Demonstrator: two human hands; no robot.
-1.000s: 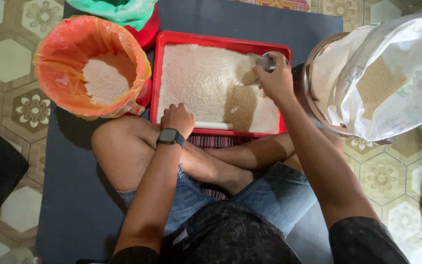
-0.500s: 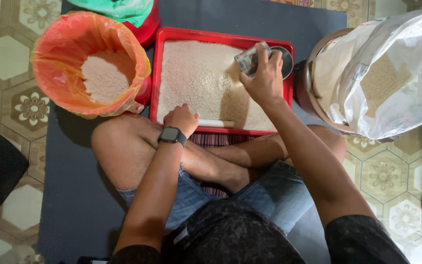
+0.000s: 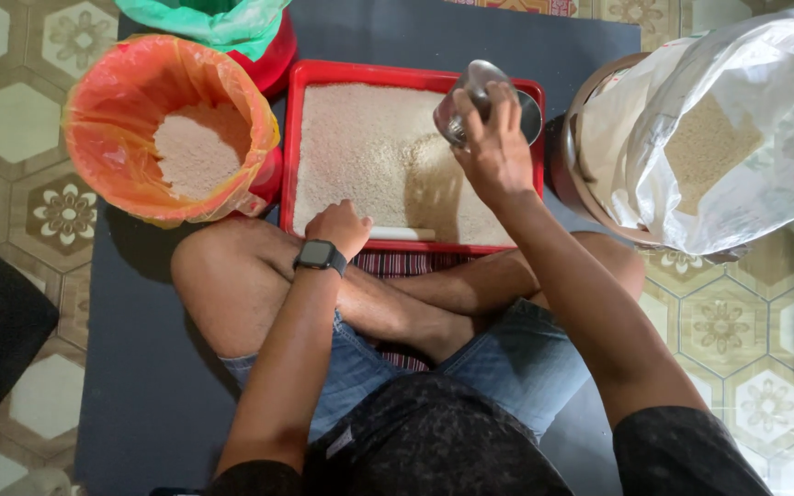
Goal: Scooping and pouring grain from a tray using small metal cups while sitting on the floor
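A steel cup (image 3: 472,99) is gripped in the right hand (image 3: 493,152) and held tilted above the far right corner of the red tray (image 3: 415,72), which is spread with white grain (image 3: 369,156). The left hand (image 3: 340,226) rests closed as a fist on the tray's near rim. Scooping or pouring appears in hand; a steady wrist is judged necessary next, as grain could spill past the rim.

A small shiny metal cup (image 3: 468,99) is raised over the far right corner of a red rectangular tray (image 3: 415,244), tilted on its side, its rounded bottom catching light. The tray lies flat on a dark mat, filled with a spread layer of pale rice (image 3: 369,156) (thinner near the right front). A white stick-like piece (image 3: 403,233) rests along the tray's near rim.
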